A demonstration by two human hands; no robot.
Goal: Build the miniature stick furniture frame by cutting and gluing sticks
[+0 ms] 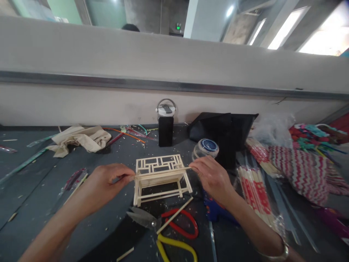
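Between my two hands a thin wooden stick is held level, over a small wooden frame with a lattice back. My left hand pinches the stick's left end, and my right hand pinches its right end. The stick lies across the view of the frame's middle; whether it touches the frame I cannot tell. Scissors with one red and one yellow handle lie open below the frame, and a loose stick rests across them.
Behind the frame stand a black phone, a clear jar and a black bag. Packs of sticks and patterned cloth lie right. Beige cloth lies left. A blue object is partly under my right arm.
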